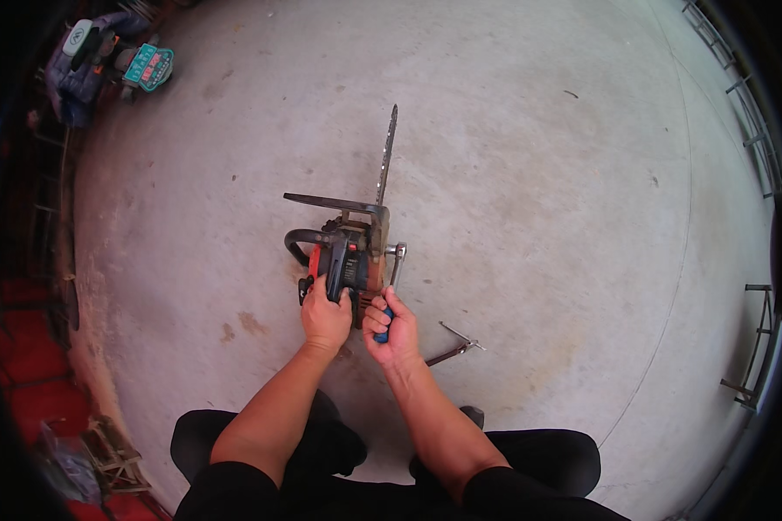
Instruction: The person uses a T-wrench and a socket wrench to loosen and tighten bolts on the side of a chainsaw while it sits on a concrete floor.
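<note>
A chainsaw (349, 260) with a red and black body rests on the concrete floor, its guide bar (387, 156) pointing away from me. My left hand (328, 318) is closed around its rear handle. My right hand (393, 332) grips the blue handle of a ratchet wrench (397, 267). The wrench's silver head meets the right side of the saw body, by the base of the bar; the fastener under it is hidden. A black hand guard (326, 201) and a curved front handle (297, 245) stick out to the saw's left.
A thin metal tool with forked ends (467, 340) lies on the floor right of my right hand. A scooter with a green plate (149, 68) stands at the far left. Metal racks (756, 139) line the right wall. Red material and clutter (43, 391) fill the left edge.
</note>
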